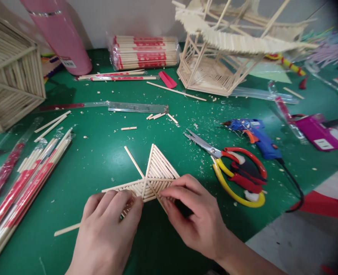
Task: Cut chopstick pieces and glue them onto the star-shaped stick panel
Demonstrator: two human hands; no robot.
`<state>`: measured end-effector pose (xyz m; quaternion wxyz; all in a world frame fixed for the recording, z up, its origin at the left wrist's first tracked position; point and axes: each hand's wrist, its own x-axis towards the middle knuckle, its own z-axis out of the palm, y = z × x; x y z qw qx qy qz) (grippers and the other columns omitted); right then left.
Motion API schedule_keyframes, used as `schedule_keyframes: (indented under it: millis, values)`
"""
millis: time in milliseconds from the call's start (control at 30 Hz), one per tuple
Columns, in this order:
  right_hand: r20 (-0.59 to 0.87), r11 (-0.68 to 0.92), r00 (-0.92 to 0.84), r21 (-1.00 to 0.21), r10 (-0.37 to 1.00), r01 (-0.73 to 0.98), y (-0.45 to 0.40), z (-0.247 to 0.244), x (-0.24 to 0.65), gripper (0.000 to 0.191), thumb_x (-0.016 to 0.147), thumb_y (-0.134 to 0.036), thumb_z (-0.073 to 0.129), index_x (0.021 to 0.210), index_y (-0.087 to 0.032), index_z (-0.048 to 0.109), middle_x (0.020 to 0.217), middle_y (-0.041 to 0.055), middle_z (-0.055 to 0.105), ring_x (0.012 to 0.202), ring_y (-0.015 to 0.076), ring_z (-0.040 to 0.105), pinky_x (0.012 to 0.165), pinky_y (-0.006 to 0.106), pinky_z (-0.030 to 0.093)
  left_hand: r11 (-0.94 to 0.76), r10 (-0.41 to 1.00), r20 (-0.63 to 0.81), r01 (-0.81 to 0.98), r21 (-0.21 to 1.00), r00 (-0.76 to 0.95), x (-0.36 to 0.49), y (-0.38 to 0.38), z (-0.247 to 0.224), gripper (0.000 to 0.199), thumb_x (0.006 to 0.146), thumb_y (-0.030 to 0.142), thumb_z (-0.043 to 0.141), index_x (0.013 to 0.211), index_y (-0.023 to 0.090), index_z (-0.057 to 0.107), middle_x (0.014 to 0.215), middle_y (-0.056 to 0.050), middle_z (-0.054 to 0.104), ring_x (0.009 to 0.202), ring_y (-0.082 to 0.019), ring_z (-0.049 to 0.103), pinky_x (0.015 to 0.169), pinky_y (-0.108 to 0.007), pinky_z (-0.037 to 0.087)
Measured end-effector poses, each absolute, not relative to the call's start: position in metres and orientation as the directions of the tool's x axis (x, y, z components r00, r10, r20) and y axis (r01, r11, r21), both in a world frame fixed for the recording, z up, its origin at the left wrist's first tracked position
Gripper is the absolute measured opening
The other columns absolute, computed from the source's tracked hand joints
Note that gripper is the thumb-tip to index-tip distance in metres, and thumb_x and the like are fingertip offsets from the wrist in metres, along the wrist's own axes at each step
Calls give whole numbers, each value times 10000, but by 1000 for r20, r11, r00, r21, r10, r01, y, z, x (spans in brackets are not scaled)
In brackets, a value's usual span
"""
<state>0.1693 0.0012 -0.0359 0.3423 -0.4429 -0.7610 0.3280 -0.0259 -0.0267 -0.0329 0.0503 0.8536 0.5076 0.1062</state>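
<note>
A small panel of wooden sticks [157,162] lies at the table's front middle, its longer sticks crossing near the centre and shorter ones filling triangles between them. My left hand [108,225] is closed over the panel's left part, thumb and fingers gripping its edge; the fingertips are partly hidden. On the right side, my right hand [194,214] pinches the panel's lower right part, around one of the crossing sticks. A loose stick [67,229] pokes out to the left from beneath my left hand.
Scissors [232,164] and a blue glue gun [255,133] lie right. Wrapped chopsticks [34,187] lie left. Behind stand a pink bottle [62,34], a chopstick pack [146,52] and a stick-built pavilion model [209,65]. A larger stick panel [11,72] leans far left.
</note>
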Motion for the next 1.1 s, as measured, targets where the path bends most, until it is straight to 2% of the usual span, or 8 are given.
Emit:
schedule_keyframes:
  millis: [200,300,533,1100]
  values:
    - [224,310,-250,-866,942,393,-1,-35,175,234,789,-51,501,982,-160,575,852,33,523,684,96,529,522,203,455,-487,873,141,854,181,468,-25,-27,-32,160,825,121,491,944,181,580,838,-33,613,752,-191,552,658,-331,365]
    - [220,296,-225,-865,949,405,-3,-36,175,231,798,-60,504,986,-174,574,856,22,522,674,86,519,506,191,438,-479,877,130,859,179,462,-26,-27,-31,151,830,122,481,925,183,581,824,-30,609,742,-190,550,662,-335,369]
    - [193,235,-143,-884,971,405,-4,-38,177,214,817,-83,497,983,-197,567,835,-4,490,513,43,425,380,185,337,-482,876,129,860,166,466,-25,-27,-31,159,835,119,465,926,181,580,823,-29,607,746,-190,550,664,-335,369]
    - [204,254,-161,-873,966,416,-1,-39,176,197,813,-80,500,965,-184,569,811,-3,495,577,60,460,427,193,356,-487,873,130,858,165,470,-25,-27,-32,174,840,122,459,948,189,579,825,-23,613,759,-193,551,682,-341,362]
